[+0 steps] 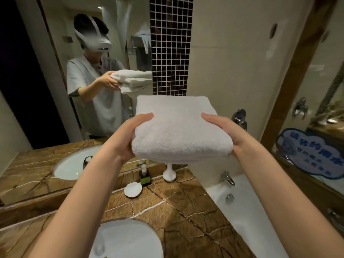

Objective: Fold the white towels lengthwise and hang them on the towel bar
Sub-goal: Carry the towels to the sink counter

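Note:
A thick folded white towel (178, 129) is held level in the air above the marble counter, in front of the mirror. My left hand (128, 135) grips its left edge, thumb on top and fingers underneath. At the right edge my right hand (225, 130) grips it the same way. The underside of the towel is hidden. The mirror shows the same towel reflected, held by a person in a grey shirt. No towel bar on my side shows; a rack with a hanging white towel (145, 41) appears only as a reflection.
A brown marble counter (182, 211) holds a white sink (128, 239), a white shell soap dish (133, 189), a dark pump bottle (145, 177) and a white stand (169, 174). A bathtub (247, 216) with chrome taps lies right, a blue sign (314, 157) beside it.

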{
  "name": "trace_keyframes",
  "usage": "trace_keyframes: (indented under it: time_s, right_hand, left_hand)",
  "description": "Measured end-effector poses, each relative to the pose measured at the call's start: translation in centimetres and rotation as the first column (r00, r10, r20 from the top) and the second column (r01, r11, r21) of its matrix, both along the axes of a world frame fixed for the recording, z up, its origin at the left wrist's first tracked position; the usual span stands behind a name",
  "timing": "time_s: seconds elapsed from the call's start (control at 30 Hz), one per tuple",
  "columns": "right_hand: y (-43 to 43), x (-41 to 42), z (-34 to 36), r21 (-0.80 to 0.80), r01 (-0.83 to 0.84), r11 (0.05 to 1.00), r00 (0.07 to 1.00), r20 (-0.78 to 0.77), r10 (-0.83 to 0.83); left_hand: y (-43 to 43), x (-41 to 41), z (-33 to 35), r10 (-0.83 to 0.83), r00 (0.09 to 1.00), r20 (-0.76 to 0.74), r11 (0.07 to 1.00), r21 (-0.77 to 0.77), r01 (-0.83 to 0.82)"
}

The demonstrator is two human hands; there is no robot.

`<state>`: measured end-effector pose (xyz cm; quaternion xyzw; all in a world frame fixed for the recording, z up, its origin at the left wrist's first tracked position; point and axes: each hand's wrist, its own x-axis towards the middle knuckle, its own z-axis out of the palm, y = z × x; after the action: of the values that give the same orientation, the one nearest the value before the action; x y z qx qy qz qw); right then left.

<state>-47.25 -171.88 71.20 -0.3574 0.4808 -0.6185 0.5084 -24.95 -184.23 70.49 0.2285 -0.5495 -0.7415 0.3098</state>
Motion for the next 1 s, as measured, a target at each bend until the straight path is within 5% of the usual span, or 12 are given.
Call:
trace_keyframes:
  time_s: [0.57,1.0]
  right_hand:
    - [-6.0,-7.6,-3.9,0.090,-0.077,0.993,0.997,0.020,0.075]
    - [-6.6,-9.1,-14.7,0.177,-0.075,0.981,0.996,0.051,0.067]
  left_hand:
    - [-3.4,-6.4,-4.0,0.181,0.982,0.059,0.976,0.112,-0.187]
    - [-2.5,-6.4,-15.2,0.228,0.971,0.069,0.967,0.104,-0.234]
